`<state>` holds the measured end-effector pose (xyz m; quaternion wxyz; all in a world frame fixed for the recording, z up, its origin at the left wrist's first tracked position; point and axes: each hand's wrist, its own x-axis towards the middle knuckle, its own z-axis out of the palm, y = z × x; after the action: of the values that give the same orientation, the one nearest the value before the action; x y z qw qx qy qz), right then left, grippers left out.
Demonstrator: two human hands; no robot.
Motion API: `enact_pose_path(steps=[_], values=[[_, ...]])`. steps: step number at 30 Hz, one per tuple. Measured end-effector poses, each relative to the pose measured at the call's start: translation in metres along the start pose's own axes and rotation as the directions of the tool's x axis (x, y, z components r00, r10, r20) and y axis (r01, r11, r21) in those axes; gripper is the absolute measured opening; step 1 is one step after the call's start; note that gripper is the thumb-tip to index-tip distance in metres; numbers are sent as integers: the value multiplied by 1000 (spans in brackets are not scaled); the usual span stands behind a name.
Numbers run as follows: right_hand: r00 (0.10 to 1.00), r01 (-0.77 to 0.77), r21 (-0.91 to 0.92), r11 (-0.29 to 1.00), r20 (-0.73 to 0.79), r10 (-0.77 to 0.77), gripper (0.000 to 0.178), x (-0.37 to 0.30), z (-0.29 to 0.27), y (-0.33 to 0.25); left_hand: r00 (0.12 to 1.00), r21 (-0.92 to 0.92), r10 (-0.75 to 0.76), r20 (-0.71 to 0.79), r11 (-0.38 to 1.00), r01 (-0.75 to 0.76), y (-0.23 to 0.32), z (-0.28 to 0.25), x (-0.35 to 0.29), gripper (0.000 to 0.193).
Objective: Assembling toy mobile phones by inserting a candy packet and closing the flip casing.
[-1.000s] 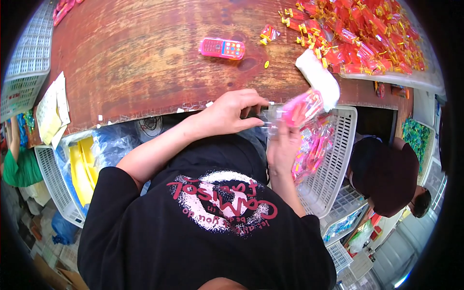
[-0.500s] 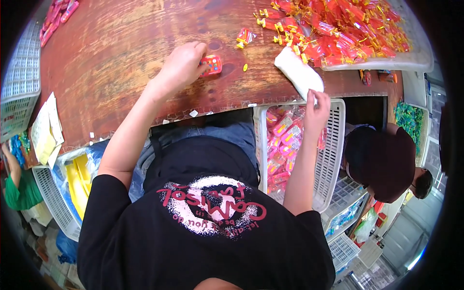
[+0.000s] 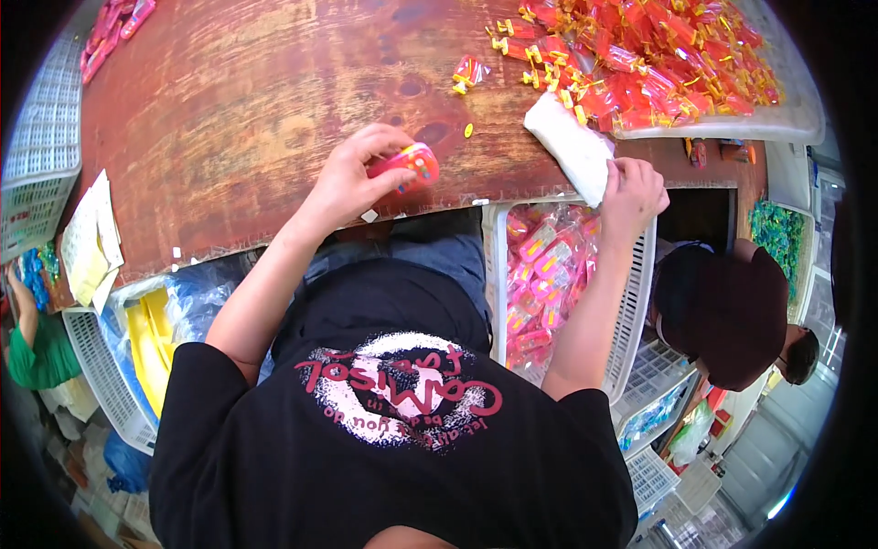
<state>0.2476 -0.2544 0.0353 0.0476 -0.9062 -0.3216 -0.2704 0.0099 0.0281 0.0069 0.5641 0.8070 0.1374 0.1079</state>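
My left hand [image 3: 355, 176] is closed round a small red-pink toy phone [image 3: 421, 163] with coloured buttons, raised a little over the table near its front edge. To the right lies a white stack of what look like thin plastic bags [image 3: 565, 145], slanting to the table edge. The fingers of my right hand [image 3: 637, 190] are pinched together at the stack's near corner; whether a single bag is between them cannot be made out. A small yellow oval piece [image 3: 468, 130] and a red-and-yellow wrapped piece [image 3: 469, 72] lie on the wooden table [image 3: 274, 101] between them.
A heap of red-and-yellow wrapped toys [image 3: 658, 69] spills from a white tray at the far right. Below the edge, a white crate [image 3: 498, 302] holds pink bagged toys. Papers [image 3: 91, 242] and pink toys [image 3: 114, 37] lie left. A person in dark clothing [image 3: 722, 311] is at right.
My left hand has lifted the toy phone off the table and brought it nearer, tilting it. My right hand has moved right and slightly nearer the far side, along the stack's corner.
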Motion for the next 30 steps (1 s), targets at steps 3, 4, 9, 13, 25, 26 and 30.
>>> enact_pose_path(steps=[3,4,9,13,25,26,30], values=[[993,66,9,998,-96,-65,11,-1,-29,-16,987,-350,7,163,935,52,1,16,-4,31],[994,65,7,998,-93,-64,11,-4,-32,-21,977,-425,15,211,902,78,4,23,-3,32],[996,64,527,848,-92,-18,14,-24,-35,-77,910,-690,5,415,654,311,18,39,-1,49],[986,25,633,774,112,-124,15,-45,-2,-108,944,-759,-80,320,575,306,5,43,-1,49],[922,-220,792,570,359,-144,17,-10,55,-150,990,-268,-100,104,955,125,-5,19,-24,54],[922,-219,793,568,358,-146,17,-6,60,-153,997,-120,-70,-37,991,65,-4,20,-25,52],[964,129,672,729,87,-250,16,7,70,-163,991,-245,-22,132,968,54,-4,18,-17,49]])
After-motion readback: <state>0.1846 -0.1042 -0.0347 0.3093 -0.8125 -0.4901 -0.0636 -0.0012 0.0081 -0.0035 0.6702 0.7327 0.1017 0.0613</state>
